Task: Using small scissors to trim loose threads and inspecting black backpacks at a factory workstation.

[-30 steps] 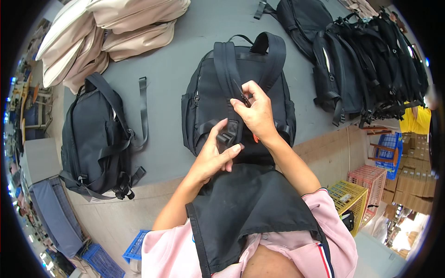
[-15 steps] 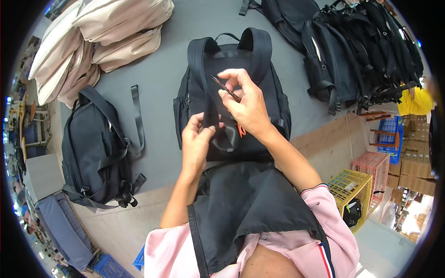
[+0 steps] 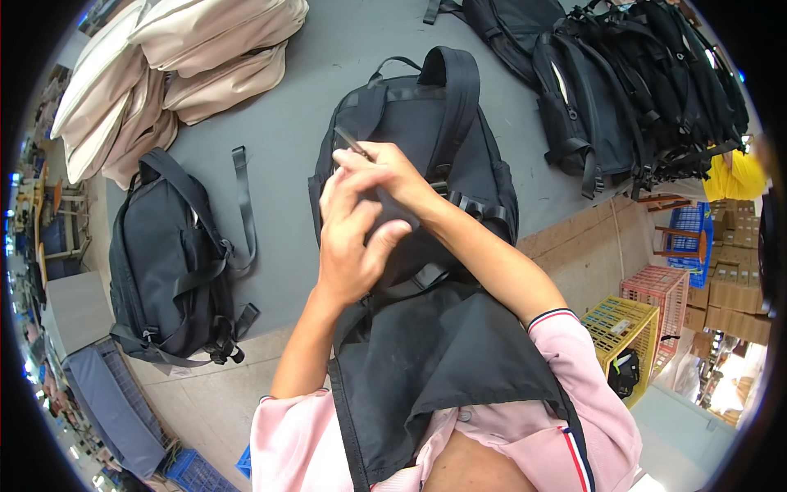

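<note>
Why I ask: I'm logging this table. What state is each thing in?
Central black backpack, lying strap side up
Slim dark tool, gripped in the right hand
Left hand, fingers curled, hold unclear
Left black backpack, lying down, one strap loose
Beige bags, piled up
Black bags at right, crowded together
Yellow crate, dark item inside

- Backpack: plain black, its shoulder straps black too
- Slim tool: dark, blurred
- Smaller bag at left: solid black
- Tabletop: flat grey
- Stacked bags at upper left: pale pinkish beige
- Row of bags at right: black
- Apron: black
- Shirt: pink, edged with red, white and navy stripes
- Crates: yellow, pinkish red, blue
- Cartons: brown
- Co-worker's top: bright yellow
</note>
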`<state>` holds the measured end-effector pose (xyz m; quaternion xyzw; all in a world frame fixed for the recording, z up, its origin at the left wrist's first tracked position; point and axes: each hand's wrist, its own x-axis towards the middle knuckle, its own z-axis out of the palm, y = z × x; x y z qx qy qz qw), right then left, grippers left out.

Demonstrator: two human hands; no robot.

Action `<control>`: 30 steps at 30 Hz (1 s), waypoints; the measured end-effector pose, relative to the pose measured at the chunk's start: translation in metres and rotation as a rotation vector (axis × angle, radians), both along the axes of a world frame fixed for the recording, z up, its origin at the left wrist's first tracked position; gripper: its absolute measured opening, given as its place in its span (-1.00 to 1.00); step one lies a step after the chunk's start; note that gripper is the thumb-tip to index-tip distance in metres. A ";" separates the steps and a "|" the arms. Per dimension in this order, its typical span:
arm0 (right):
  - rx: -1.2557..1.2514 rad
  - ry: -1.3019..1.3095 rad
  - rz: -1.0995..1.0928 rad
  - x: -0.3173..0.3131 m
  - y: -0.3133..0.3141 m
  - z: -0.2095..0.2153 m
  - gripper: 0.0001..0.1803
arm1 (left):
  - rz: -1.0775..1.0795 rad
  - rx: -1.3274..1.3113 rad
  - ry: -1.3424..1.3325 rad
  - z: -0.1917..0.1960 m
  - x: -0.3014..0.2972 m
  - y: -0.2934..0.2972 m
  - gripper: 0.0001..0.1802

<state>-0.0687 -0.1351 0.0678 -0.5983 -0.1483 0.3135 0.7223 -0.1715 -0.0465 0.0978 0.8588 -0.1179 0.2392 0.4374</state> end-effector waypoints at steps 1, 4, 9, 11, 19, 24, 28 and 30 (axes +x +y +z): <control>0.156 0.075 -0.119 -0.004 0.004 -0.006 -0.76 | -0.085 -0.130 0.069 -0.009 0.003 0.006 -0.72; 0.023 -0.061 -0.428 -0.024 -0.034 0.002 -0.83 | 0.062 -0.674 0.328 -0.010 -0.002 0.000 -0.60; -0.290 -0.550 -0.208 -0.041 -0.085 0.028 -0.84 | -0.034 -0.930 0.446 -0.012 0.003 0.001 -0.51; -0.324 -0.581 -0.173 -0.037 -0.094 0.037 -0.80 | -0.032 -0.906 0.461 -0.009 0.006 -0.002 -0.52; -0.429 -1.145 0.032 -0.015 -0.099 0.053 -0.70 | -0.069 -0.667 0.475 -0.013 0.009 -0.002 -0.57; -0.478 -1.259 -0.039 -0.021 -0.100 0.049 -0.72 | -0.034 -0.713 0.501 -0.012 0.008 -0.003 -0.57; -0.389 -1.032 -0.105 -0.021 -0.095 0.043 -0.76 | -0.036 -0.716 0.526 -0.013 0.009 -0.003 -0.57; -0.363 -1.010 -0.066 -0.021 -0.093 0.043 -0.76 | -0.004 -0.765 0.480 -0.013 0.010 -0.007 -0.55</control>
